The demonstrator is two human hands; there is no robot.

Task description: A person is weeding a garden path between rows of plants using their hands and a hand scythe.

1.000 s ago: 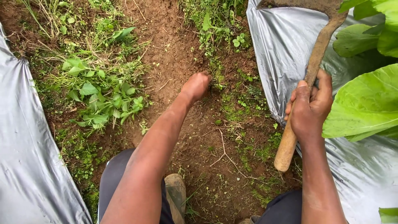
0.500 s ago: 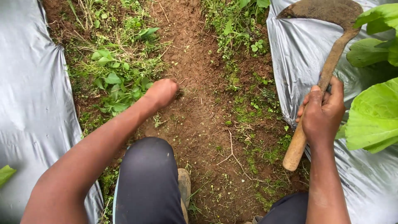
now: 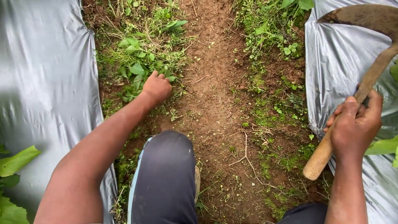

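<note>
Left hand, arm outstretched, curls closed on the broad-leaved green weeds at upper left; right hand fists the wooden-handled, rusty-bladed hoe at right.

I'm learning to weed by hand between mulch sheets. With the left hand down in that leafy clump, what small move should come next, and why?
Probably close the fingers low around the stems and pull upward. The left hand is already on the broad-leaved weed clump beside the silver plastic sheet, though I cannot tell whether it grips yet. The right hand only holds the hoe off the soil.
</note>
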